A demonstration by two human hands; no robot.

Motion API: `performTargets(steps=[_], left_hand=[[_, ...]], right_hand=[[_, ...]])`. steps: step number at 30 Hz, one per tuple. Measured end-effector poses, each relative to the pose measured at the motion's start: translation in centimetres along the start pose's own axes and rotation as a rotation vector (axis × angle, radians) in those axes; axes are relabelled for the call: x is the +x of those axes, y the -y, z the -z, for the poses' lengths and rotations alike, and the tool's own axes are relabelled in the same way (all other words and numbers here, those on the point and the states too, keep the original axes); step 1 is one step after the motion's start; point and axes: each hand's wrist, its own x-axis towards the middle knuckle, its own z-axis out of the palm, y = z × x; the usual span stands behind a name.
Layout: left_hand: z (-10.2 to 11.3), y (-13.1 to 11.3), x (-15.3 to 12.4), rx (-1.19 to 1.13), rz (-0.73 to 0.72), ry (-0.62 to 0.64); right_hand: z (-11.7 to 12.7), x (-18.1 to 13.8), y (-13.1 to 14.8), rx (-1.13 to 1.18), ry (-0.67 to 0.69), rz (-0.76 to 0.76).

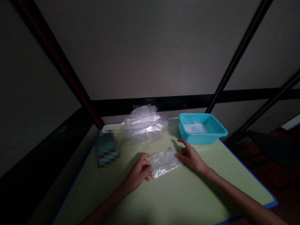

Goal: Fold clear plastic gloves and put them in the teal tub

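A clear plastic bag (164, 163) stretches between my two hands, low over the table or resting on it; I cannot tell which. My left hand (140, 172) pinches its left end, with the fingers curled. At the opposite end, my right hand (191, 157) grips the edge between thumb and fingers while the index finger points outward. Beyond my hands lies a loose, shiny pile of clear plastic bags (145, 125). To the right of it stands a turquoise plastic basin (199, 139) with some clear plastic (195, 127) on its bottom.
The pale green table (150, 203) has a blue edge. A blurred, pixelated item (107, 148) sits at its left side. Behind the table rise grey panels (150, 56) with dark strips. Dark objects stand on the reddish floor at right.
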Motion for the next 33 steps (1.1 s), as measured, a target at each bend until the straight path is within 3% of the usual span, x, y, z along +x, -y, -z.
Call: performTargets(steps=[8, 14, 21, 28, 33], left_hand=[[0.0, -0.5, -0.4, 0.062, -0.054, -0.023], [0.9, -0.9, 2.5, 0.489, -0.297, -0.267], [0.0, -0.3, 5.5, 0.620, -0.309, -0.214], [0.7, 0.1, 5.2, 0.685, -0.295, -0.208], [0.8, -1.0, 4.3, 0.776, -0.267, -0.242]], right_hand=[[0.1, -0.7, 1.2, -0.238, -0.118, 0.156], [-0.3, -1.9, 2.4, -0.633, 0.144, 0.404], [-1.0, -2.0, 1.3, -0.791, 0.204, 0.436], [-1.2, -2.1, 1.1, -0.833, 0.198, 0.431], [-1.0, -2.0, 1.1, -0.803, 0.223, 0.400]])
